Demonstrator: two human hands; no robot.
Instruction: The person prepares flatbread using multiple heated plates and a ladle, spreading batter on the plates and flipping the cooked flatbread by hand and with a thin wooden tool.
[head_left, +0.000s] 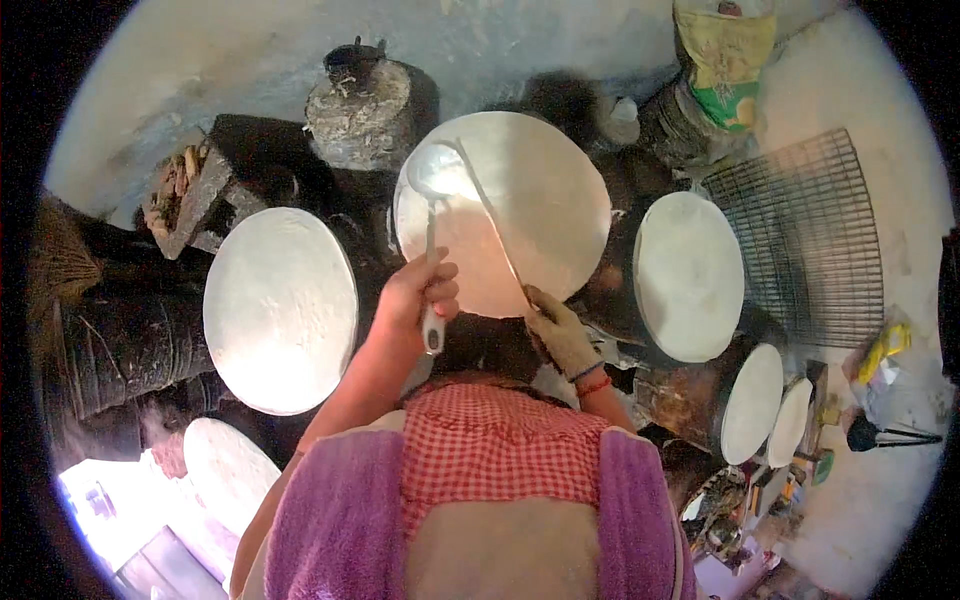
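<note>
In front of me lies a large round pale surface, smooth and whitish. My left hand is closed around the pale handle of a ladle, whose round bowl is over the upper left part of this surface. My right hand wears a light work glove and grips a long thin stick, which slants up and left across the surface, its far tip beside the ladle's bowl. Whether the bowl touches the surface I cannot tell.
White round discs stand left and right, with smaller ones lower right. A wire rack leans at the right. A black pot sits on a round pale stand. Bricks lie upper left; a yellow-green bag stands upper right.
</note>
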